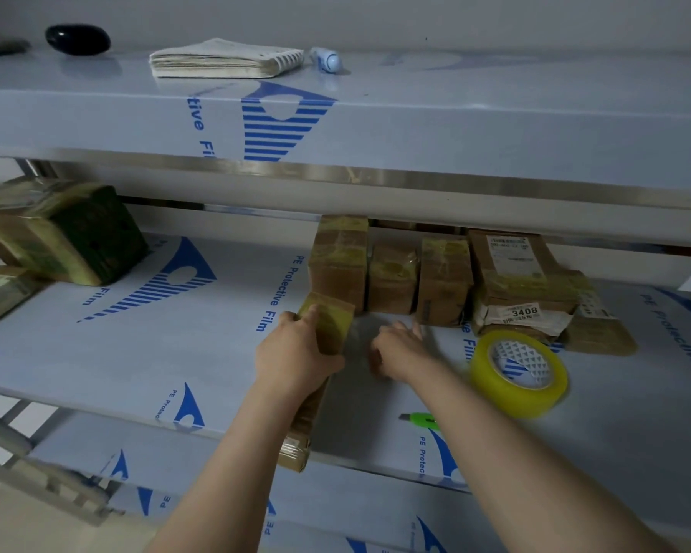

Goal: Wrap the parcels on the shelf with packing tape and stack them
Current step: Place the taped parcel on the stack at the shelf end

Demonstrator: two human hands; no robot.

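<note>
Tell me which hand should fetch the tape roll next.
Right, likely. The right hand appears to hold nothing and lies nearer the tape roll; the left hand already grips a parcel and is farther from the roll.

Blue print all over the middle shelf [224, 353], on its film: "PE Protective Film" reads clean just left of the standing parcels [391, 281]; the same words run along the right side and off the edge of view; at the front edge only "PE Protec" shows, twice; the upper shelf [455, 129] gives "tive Fi" on its front, the rest lost; low in the right-hand parcel stack [535, 289] a white sticker [525, 312] says "3408"; the shipping label [509, 251] on top is too small to read.
</note>
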